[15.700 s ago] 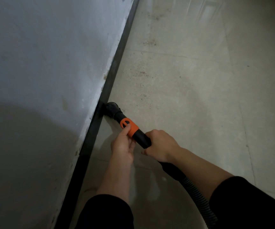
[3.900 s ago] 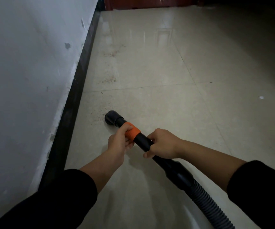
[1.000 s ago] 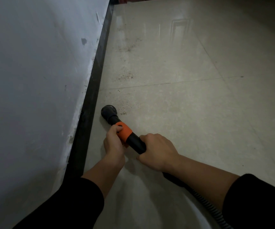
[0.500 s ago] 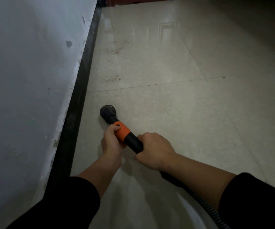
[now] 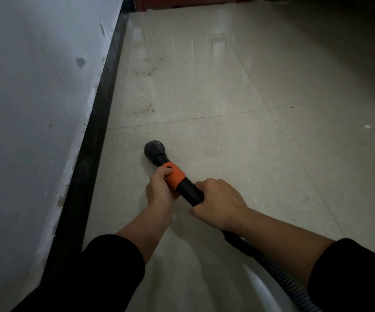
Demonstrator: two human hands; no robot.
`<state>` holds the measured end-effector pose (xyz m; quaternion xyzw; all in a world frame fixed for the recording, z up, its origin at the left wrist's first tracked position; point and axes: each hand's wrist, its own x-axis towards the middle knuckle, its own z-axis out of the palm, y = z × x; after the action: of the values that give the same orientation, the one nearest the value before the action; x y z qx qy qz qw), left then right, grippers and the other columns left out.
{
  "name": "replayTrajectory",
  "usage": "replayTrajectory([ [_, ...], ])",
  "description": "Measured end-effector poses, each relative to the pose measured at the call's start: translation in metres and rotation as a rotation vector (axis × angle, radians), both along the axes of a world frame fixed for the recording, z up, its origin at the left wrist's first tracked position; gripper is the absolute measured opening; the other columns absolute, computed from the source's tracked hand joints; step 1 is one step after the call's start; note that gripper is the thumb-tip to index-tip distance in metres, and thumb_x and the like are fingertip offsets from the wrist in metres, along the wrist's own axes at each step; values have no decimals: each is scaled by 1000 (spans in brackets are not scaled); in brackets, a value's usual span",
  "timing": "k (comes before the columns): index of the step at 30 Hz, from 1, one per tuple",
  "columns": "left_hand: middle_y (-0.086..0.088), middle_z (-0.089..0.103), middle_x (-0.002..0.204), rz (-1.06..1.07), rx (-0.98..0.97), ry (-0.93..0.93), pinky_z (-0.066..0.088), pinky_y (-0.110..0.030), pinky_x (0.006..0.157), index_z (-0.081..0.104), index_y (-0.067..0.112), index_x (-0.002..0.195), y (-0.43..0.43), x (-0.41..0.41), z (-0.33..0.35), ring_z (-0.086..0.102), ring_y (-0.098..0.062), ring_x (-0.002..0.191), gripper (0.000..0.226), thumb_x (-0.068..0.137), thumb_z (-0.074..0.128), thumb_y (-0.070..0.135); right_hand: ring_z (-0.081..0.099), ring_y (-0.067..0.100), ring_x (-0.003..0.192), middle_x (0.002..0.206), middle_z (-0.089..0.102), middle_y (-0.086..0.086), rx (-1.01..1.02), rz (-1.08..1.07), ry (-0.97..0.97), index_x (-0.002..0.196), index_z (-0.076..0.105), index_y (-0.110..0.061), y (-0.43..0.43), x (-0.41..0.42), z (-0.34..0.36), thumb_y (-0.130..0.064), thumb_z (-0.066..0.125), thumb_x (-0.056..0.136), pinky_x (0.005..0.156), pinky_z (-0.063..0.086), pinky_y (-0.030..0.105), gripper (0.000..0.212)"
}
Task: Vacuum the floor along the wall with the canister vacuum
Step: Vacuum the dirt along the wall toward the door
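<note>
The black vacuum nozzle (image 5: 155, 150) rests on the pale tile floor (image 5: 238, 154), a short way right of the black baseboard (image 5: 96, 136). Behind the nozzle the tube carries an orange collar (image 5: 175, 175). My left hand (image 5: 159, 191) grips the tube at that collar. My right hand (image 5: 219, 204) holds the black tube just behind it. The ribbed hose (image 5: 281, 273) runs from under my right wrist to the lower right. Brown dirt specks (image 5: 145, 110) lie on the floor ahead of the nozzle, near the baseboard. The canister itself is out of view.
A white wall (image 5: 31, 104) with chipped paint fills the left side. More dirt (image 5: 150, 68) lies farther along the wall. A dark red door or threshold (image 5: 182, 2) closes the far end. A small white scrap (image 5: 367, 126) lies on the floor at right.
Over the last second the nozzle has slid away from the baseboard to the right, with both hands keeping their hold on the tube.
</note>
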<state>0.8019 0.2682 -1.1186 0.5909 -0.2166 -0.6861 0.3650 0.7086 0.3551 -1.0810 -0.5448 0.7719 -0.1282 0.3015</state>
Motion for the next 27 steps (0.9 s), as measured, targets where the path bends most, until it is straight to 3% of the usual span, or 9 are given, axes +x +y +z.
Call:
replayTrajectory([
  [9,-16,63,111,-96,-26,0,57,-41,77,61,13,90,7,-15,3,63,-29,96,9,82,63,18,55,20,56,63,56,1,-5,-103,-29,76,59,-16,9,-18,0,-18,66,70,52,43,26,10],
  [13,-15,63,113,-125,-12,19,55,-36,69,61,11,101,8,-20,5,64,-30,99,20,83,64,17,57,21,56,63,57,3,-9,-122,-27,74,58,-17,12,-23,1,-17,65,70,52,45,28,8],
  [16,-13,64,107,-144,3,22,56,-35,70,59,8,108,7,-23,7,65,-28,96,27,83,67,17,54,19,54,63,55,2,-1,-126,-8,73,55,-17,12,-26,1,-17,64,71,50,42,26,9],
  [21,-6,64,88,-162,4,-13,52,-29,62,60,11,86,-1,-30,12,64,-20,79,12,84,70,17,52,19,56,64,53,2,-9,-128,-34,71,52,-18,4,-31,1,-17,65,74,51,40,27,13],
  [27,-7,64,91,-169,-6,-39,51,-27,62,59,12,83,-9,-36,15,63,-18,79,16,83,72,21,53,18,60,68,54,1,-34,-106,-20,78,54,-19,-1,-37,4,-19,66,79,51,38,24,13],
])
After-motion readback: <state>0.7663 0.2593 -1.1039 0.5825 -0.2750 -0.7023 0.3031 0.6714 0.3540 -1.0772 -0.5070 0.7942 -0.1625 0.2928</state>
